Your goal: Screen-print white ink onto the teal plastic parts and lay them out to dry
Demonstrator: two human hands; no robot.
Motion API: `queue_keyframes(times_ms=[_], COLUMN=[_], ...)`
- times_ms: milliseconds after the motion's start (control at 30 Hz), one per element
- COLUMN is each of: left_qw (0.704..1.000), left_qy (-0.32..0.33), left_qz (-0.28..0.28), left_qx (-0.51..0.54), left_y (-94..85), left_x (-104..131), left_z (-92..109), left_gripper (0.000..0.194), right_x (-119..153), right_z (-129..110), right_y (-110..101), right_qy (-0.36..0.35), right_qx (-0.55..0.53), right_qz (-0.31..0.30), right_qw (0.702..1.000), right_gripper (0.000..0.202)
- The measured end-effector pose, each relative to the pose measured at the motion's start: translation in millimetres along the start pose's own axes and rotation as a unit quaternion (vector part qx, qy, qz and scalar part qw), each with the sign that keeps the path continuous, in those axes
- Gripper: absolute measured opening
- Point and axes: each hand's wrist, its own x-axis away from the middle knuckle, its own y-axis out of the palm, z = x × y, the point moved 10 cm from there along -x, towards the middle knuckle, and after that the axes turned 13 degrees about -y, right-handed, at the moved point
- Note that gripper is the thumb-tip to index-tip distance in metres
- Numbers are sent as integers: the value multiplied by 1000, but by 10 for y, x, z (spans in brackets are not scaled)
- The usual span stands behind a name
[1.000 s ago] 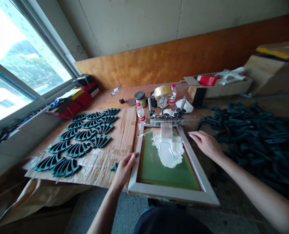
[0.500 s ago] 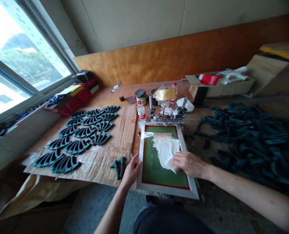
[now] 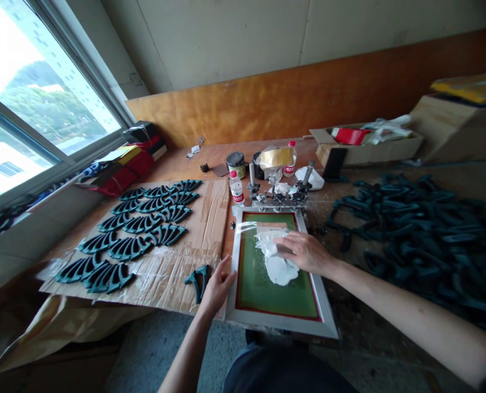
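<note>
A silkscreen frame [image 3: 233, 297] with a metal rim and green mesh lies flat before me, its far end at a metal hinge clamp [image 3: 279, 201]. White ink [image 3: 283, 271] is spread thickly over the mesh's middle. My right hand [image 3: 304, 252] is closed over the far part of that ink, gripping a white-smeared squeegee [image 3: 271, 244] mostly covered by ink and fingers. At the frame's left rim, my left hand [image 3: 218, 286] has its thumb and fingers closed on the edge. Just left of it, one dark green handle-shaped plastic part [image 3: 197, 283] lies on cardboard.
Rows of green plastic parts [image 3: 130, 245] cover the cardboard sheet [image 3: 208, 218] on the left. A heap of similar parts [image 3: 423, 234] fills the right. Beyond the frame stand a water bottle [image 3: 236, 188], an ink tub [image 3: 236, 162] and an open carton [image 3: 374, 152].
My right hand has moved away from me and slightly left across the mesh, with the squeegee. The ink's near end now lies uncovered. My left hand stays at the rim.
</note>
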Motion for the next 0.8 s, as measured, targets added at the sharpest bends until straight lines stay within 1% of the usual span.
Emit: queue_keyframes(times_ms=[67,100,133,167,233,267,300,333,367,433,467,500,533,567,600,633,667,700,733,767,800], left_qw=[999,998,997,996,993,989,983,973,962,944,940,936,931,927,928,939,956,970,972,966,957], left_qy=[3,7,12,21,49,74,105,140,176,229,243,253,259,256,238,196,133,50,-48,-109,-136], left_qz=[-23,-34,-40,-37,-21,-10,-4,-4,-10,-28,-38,-38,-28,-10,-1,-12,-42,-94,-162,-190,-199], left_qx=[27,46,65,81,105,125,152,181,207,234,236,241,255,273,285,282,260,220,161,138,159], left_y=[-20,-39,-70,-113,-199,-241,-273,-290,-295,-265,-231,-211,-204,-193,-134,9,230,526,864,1074,1199], left_x=[97,160,229,298,422,472,512,540,558,557,542,528,519,512,497,466,432,418,451,506,549], left_z=[158,266,394,540,884,1087,1304,1529,1755,2148,2292,2383,2410,2359,2226,2013,1723,1365,946,586,320], left_gripper=[89,89,85,77,61,58,58,55,53,51,51,51,52,52,53,56,60,65,70,73,73], right_x=[-213,-271,-281,-238,0,165,330,477,594,711,726,726,718,707,695,686,671,643,591,510,401], right_z=[271,414,559,703,978,1088,1164,1197,1184,1018,894,772,667,585,522,469,406,318,195,34,-160], right_y=[-200,-308,-424,-549,-768,-816,-803,-728,-595,-198,21,223,402,542,635,677,670,621,545,465,410], right_qy=[59,89,119,149,213,241,263,276,279,250,229,213,207,210,224,247,272,292,299,285,246], right_qx=[27,45,61,71,75,72,67,62,56,40,37,41,45,49,50,46,41,38,40,42,35], right_qz=[9,13,23,43,98,118,126,122,108,60,33,8,-18,-42,-60,-68,-63,-44,-14,19,45], right_qw=[998,995,991,985,969,961,954,951,953,966,972,976,977,976,971,966,959,955,953,957,968], right_gripper=[51,58,60,58,46,39,35,35,37,38,36,32,26,21,17,14,13,14,15,15,14])
